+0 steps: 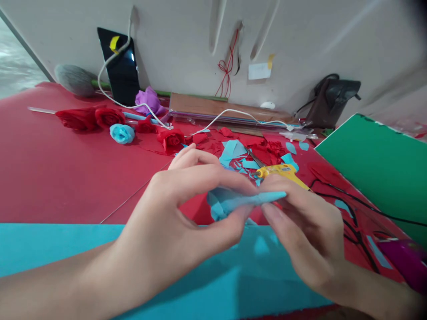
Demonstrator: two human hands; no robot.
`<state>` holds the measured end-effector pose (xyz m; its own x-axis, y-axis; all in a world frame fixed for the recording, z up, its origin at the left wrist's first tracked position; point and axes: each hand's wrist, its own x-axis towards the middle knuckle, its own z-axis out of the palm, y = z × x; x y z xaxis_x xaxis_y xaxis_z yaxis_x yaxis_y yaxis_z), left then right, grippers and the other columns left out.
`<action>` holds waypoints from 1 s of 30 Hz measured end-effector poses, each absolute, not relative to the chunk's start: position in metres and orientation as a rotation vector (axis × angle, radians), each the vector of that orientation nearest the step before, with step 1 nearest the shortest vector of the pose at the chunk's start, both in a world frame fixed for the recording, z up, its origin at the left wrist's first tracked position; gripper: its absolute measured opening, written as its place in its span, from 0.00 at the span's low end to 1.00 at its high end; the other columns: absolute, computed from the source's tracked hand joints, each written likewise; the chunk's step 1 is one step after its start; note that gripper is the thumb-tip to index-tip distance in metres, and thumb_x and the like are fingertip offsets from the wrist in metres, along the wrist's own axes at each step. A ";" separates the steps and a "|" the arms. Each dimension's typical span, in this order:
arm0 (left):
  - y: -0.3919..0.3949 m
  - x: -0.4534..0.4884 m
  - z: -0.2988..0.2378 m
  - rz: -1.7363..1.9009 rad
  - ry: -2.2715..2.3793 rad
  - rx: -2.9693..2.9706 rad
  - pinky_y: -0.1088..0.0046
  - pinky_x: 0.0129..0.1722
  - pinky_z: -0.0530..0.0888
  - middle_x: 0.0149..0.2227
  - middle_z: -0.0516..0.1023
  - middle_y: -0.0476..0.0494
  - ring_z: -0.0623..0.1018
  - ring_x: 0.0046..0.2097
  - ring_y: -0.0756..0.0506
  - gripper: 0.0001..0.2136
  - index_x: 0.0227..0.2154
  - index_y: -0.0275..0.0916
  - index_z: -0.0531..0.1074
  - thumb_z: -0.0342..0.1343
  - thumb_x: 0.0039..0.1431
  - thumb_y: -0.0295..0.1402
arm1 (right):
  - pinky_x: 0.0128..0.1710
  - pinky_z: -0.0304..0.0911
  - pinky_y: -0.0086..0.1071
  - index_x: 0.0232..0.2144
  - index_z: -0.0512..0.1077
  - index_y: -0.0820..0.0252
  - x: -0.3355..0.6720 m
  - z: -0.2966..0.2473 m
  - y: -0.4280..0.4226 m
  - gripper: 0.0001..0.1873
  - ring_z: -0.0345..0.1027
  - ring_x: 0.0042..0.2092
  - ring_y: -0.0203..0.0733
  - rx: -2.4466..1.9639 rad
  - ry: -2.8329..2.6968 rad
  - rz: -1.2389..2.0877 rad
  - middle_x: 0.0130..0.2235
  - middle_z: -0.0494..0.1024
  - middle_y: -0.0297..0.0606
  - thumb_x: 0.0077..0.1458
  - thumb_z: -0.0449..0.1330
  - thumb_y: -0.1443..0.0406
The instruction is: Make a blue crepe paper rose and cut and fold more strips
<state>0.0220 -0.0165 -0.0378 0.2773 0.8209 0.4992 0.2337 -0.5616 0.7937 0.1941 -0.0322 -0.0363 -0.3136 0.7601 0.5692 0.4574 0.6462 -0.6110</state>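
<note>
My left hand (173,213) and my right hand (307,231) meet over the table's near edge, both pinching one small blue paper piece (233,202), partly rolled and crumpled. The left thumb and forefinger grip its left part; the right fingertips hold its pointed right end. Under my hands lies a blue paper sheet (66,249). Just beyond my right hand rests a yellow glue gun (280,171) among red and blue paper scraps (240,151).
Red paper roses (86,118), a blue rose (122,133) and a purple one (150,100) lie at the back left on the red table cover (50,169). A green sheet (376,164) sits right, black cords (353,209) beside it. A phone (120,66) and a bag (333,100) stand against the wall.
</note>
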 end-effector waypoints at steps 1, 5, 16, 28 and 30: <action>-0.016 0.022 -0.038 1.285 0.948 1.952 0.67 0.38 0.70 0.30 0.76 0.54 0.72 0.38 0.45 0.06 0.31 0.48 0.74 0.60 0.48 0.31 | 0.24 0.59 0.30 0.28 0.66 0.59 0.194 -0.037 -0.032 0.06 0.61 0.28 0.33 -0.965 -1.963 0.433 0.27 0.68 0.33 0.54 0.50 0.71; -0.014 0.025 -0.037 1.278 0.951 1.929 0.67 0.38 0.71 0.29 0.75 0.54 0.72 0.36 0.46 0.06 0.31 0.48 0.74 0.60 0.48 0.31 | 0.23 0.58 0.28 0.24 0.64 0.58 0.195 -0.037 -0.033 0.08 0.60 0.27 0.32 -1.009 -1.940 0.457 0.27 0.67 0.33 0.54 0.51 0.70; -0.016 0.025 -0.038 1.334 0.979 1.939 0.70 0.37 0.71 0.30 0.76 0.54 0.72 0.37 0.48 0.06 0.30 0.46 0.75 0.61 0.47 0.31 | 0.20 0.57 0.24 0.24 0.65 0.58 0.192 -0.037 -0.033 0.08 0.57 0.23 0.29 -1.042 -1.878 0.526 0.23 0.64 0.30 0.53 0.51 0.71; -0.013 0.023 -0.035 1.073 1.031 1.761 0.75 0.35 0.74 0.36 0.78 0.54 0.77 0.38 0.47 0.06 0.35 0.47 0.74 0.55 0.53 0.36 | 0.19 0.56 0.24 0.21 0.65 0.59 0.192 -0.042 -0.025 0.10 0.59 0.23 0.30 -1.161 -1.718 0.633 0.20 0.65 0.30 0.53 0.53 0.68; -0.011 0.021 -0.036 1.037 1.018 1.726 0.78 0.32 0.74 0.37 0.78 0.54 0.77 0.39 0.47 0.07 0.35 0.46 0.74 0.53 0.56 0.39 | 0.20 0.57 0.23 0.21 0.65 0.59 0.192 -0.042 -0.023 0.09 0.60 0.24 0.30 -1.136 -1.728 0.610 0.20 0.65 0.29 0.52 0.53 0.69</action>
<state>0.0207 -0.0110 -0.0359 0.3229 0.9193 0.2249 0.2081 -0.3008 0.9307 0.1921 -0.0230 -0.0423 -0.1214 0.8915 0.4365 0.4198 0.4446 -0.7913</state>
